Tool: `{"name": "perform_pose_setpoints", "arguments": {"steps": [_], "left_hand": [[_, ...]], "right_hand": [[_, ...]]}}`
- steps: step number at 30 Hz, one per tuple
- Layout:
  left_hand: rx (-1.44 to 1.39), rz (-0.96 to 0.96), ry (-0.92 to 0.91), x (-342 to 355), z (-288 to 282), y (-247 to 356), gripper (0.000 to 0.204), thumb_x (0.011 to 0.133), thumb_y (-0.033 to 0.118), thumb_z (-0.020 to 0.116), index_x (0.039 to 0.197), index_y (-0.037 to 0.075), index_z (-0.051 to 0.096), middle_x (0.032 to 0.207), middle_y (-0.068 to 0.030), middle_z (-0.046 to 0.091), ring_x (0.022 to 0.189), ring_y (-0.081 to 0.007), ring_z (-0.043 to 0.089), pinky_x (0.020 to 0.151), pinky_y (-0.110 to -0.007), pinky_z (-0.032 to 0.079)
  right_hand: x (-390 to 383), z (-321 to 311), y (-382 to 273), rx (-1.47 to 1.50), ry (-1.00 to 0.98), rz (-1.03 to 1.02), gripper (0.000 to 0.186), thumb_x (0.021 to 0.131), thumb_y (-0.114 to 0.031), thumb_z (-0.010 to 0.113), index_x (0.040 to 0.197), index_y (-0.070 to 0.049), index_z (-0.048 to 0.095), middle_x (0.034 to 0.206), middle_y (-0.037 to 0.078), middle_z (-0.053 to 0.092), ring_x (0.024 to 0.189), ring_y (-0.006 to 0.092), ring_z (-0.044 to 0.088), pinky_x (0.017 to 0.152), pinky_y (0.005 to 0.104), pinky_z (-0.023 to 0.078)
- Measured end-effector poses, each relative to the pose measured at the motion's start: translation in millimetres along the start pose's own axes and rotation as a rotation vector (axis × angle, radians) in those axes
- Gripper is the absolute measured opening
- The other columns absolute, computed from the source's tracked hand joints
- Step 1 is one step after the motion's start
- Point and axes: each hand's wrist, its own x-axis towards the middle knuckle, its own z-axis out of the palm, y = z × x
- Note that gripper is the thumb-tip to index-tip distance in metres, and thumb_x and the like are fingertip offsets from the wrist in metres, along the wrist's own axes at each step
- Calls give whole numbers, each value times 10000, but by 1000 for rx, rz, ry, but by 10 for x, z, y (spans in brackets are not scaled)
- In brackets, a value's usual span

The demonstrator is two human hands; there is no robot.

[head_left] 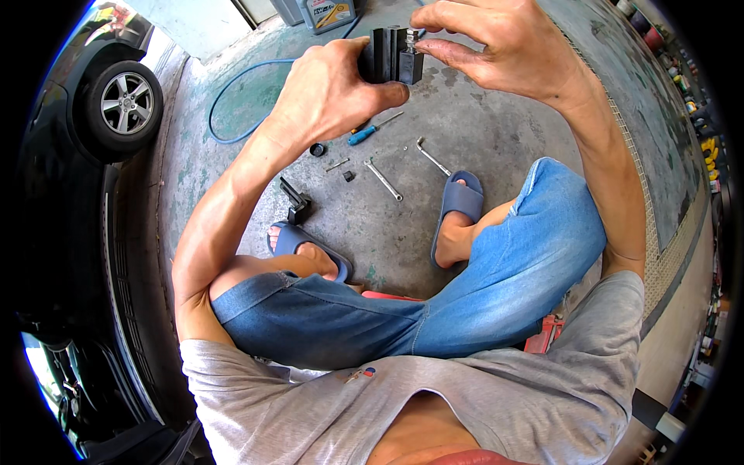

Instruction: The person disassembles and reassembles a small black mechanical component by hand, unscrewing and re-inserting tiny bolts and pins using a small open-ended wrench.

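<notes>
Bolt (411,40) set in block (381,56), work seemingly partway

The bolt stands at the block's right end; tightness cannot be told. A black part (296,204) lies separate on the floor (504,128). The block is dark, ribbed, square-edged, held up toward the floor's far edge. Left hand (329,89): fingers wrapped around it. Right hand (504,43): fingers narrow, pinching the bolt.

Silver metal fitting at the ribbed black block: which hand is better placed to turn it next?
Probably the right hand: its thumb and forefinger are at the silver metal fitting. The left hand grips the ribbed black block, so it seems better suited to steadying.
</notes>
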Motion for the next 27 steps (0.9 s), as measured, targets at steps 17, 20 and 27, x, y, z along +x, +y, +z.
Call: {"name": "perform_pose_setpoints", "arguments": {"steps": [17, 20, 27], "left_hand": [[-139, 53, -26, 15, -2, -10, 367, 752, 247, 804, 967, -32, 701, 709, -86, 648, 660, -145, 592, 662, -346, 507], [-141, 54, -16, 15, 4, -17, 365, 753, 244, 809, 974, -25, 703, 715, -85, 649, 666, -143, 591, 669, -342, 506], [-244, 16, -73, 28, 27, -66, 324, 774, 192, 827, 982, -22, 700, 795, -34, 671, 737, -113, 590, 716, -320, 501]], "right_hand": [[1, -43, 6, 12, 68, -44, 202, 766, -146, 830, 921, -48, 747, 740, 73, 671, 629, 243, 666, 578, 356, 548], [6, -43, 12, 12, 93, -64, 191, 768, -146, 829, 907, -48, 742, 733, 72, 670, 622, 238, 666, 567, 352, 546], [16, -43, 9, -16, 65, -47, 161, 781, -152, 822, 872, -54, 733, 696, 75, 658, 570, 218, 646, 525, 331, 532]]}}
